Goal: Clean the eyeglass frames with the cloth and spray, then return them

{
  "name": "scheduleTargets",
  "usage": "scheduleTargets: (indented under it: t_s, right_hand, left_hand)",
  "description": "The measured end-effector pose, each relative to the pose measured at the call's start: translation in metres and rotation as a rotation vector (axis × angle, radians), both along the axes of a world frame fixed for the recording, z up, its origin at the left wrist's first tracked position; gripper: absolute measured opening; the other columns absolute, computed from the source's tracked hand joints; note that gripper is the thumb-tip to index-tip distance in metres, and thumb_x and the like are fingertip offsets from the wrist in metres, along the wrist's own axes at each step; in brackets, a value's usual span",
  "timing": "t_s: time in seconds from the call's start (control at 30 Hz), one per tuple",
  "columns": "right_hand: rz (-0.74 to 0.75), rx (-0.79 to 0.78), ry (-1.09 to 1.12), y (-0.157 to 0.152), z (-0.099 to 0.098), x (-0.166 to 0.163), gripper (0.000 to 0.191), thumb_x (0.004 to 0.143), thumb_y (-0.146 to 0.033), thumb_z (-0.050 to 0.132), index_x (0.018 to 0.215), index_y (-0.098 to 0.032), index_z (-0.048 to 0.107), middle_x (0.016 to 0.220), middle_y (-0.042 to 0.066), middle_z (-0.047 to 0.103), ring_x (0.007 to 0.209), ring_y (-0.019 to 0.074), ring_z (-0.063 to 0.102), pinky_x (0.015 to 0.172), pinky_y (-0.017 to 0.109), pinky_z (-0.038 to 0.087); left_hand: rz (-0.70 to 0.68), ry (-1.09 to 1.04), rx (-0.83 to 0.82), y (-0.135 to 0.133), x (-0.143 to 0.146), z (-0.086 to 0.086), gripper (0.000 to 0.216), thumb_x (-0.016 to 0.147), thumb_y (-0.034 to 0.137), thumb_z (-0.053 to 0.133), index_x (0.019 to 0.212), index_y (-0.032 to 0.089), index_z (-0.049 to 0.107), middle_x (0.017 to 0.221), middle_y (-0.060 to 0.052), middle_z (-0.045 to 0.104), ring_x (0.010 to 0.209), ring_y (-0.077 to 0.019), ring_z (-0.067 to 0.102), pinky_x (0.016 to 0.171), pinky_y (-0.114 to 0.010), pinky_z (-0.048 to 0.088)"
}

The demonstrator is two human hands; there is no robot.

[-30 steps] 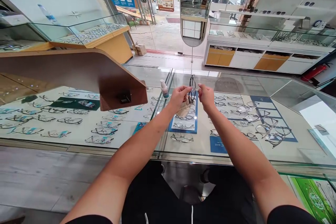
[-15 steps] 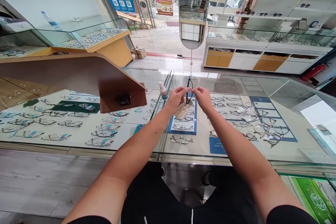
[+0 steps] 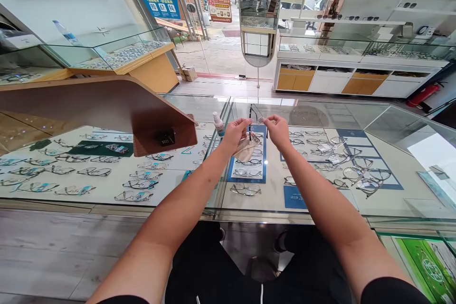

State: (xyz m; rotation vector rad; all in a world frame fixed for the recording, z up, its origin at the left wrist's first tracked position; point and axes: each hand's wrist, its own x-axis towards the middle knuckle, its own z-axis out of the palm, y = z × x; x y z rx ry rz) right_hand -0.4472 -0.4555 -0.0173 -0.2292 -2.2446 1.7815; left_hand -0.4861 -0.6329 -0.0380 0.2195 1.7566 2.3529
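My left hand [image 3: 237, 133] pinches a pair of dark-rimmed eyeglasses [image 3: 250, 126] above the glass counter, with the front turned nearly edge-on. Facing it from the other side, my right hand [image 3: 278, 129] has thumb and finger closed on a small pale piece [image 3: 260, 120] beside the temples; whether it is attached to the eyeglasses I cannot tell. Below my left hand shows a beige, cloth-like patch [image 3: 245, 152]. A white spray bottle [image 3: 218, 124] stands just left of my left hand.
Rows of spectacles [image 3: 245, 190] lie under the counter's glass [image 3: 270, 217]. A brown wooden panel [image 3: 164, 118] juts over the counter on the left. Beyond the counter stands an oval-ended mirror [image 3: 259, 52]. Display cases [image 3: 359, 64] line the back right.
My right hand has moved slightly right, widening the gap between my hands. The eyeglasses have shifted a little left and turned, so the temples show more.
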Motion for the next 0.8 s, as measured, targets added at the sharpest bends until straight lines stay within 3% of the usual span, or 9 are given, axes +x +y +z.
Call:
scheduleTargets:
  t_s: [0.2, 0.43, 0.53, 0.67, 0.8]
  right_hand:
    - [-0.243, 0.327, 0.091, 0.020, 0.001, 0.000, 0.019, 0.104, -0.039, 0.063, 0.096, -0.023, 0.069, 0.058, -0.005, 0.048, 0.056, 0.0179, 0.041, 0.064, 0.032, 0.028]
    - [-0.341, 0.447, 0.123, 0.024, 0.005, 0.003, 0.026, 0.109, -0.041, 0.056, 0.112, -0.021, 0.071, 0.063, -0.003, 0.053, 0.058, 0.0184, 0.043, 0.066, 0.031, 0.026]
    - [-0.292, 0.460, 0.182, 0.016, 0.008, 0.007, 0.027, 0.110, -0.045, 0.055, 0.109, -0.022, 0.068, 0.061, -0.005, 0.049, 0.055, 0.0174, 0.040, 0.066, 0.031, 0.026]
    - [-0.069, 0.555, 0.183, -0.001, 0.008, 0.012, 0.029, 0.107, -0.051, 0.061, 0.099, -0.023, 0.066, 0.062, -0.004, 0.051, 0.057, 0.0179, 0.042, 0.066, 0.032, 0.026]
    - [-0.049, 0.615, 0.113, -0.010, 0.007, 0.014, 0.013, 0.103, -0.037, 0.064, 0.103, -0.024, 0.063, 0.064, -0.003, 0.055, 0.058, 0.0197, 0.043, 0.065, 0.034, 0.025]
  left_hand:
    - [-0.066, 0.032, -0.141, -0.006, 0.002, 0.010, 0.048, 0.075, 0.050, 0.097, 0.069, 0.019, 0.062, 0.059, 0.007, 0.036, 0.053, -0.0059, 0.028, 0.049, -0.022, 0.028]
    - [-0.117, 0.105, -0.211, -0.007, 0.004, 0.017, 0.050, 0.074, 0.053, 0.097, 0.066, 0.019, 0.061, 0.057, 0.006, 0.037, 0.054, -0.0068, 0.028, 0.053, -0.024, 0.029]
    - [-0.090, 0.118, -0.203, -0.007, 0.003, 0.016, 0.050, 0.073, 0.055, 0.097, 0.067, 0.019, 0.062, 0.057, 0.007, 0.037, 0.054, -0.0071, 0.028, 0.054, -0.024, 0.028]
    - [-0.105, 0.131, -0.202, -0.005, 0.005, 0.016, 0.052, 0.070, 0.057, 0.098, 0.069, 0.018, 0.064, 0.058, 0.006, 0.040, 0.055, -0.0071, 0.031, 0.054, -0.024, 0.026]
    - [-0.132, 0.143, -0.153, -0.002, 0.007, 0.019, 0.054, 0.067, 0.059, 0.100, 0.069, 0.019, 0.064, 0.059, 0.005, 0.043, 0.056, -0.0075, 0.034, 0.054, -0.025, 0.026]
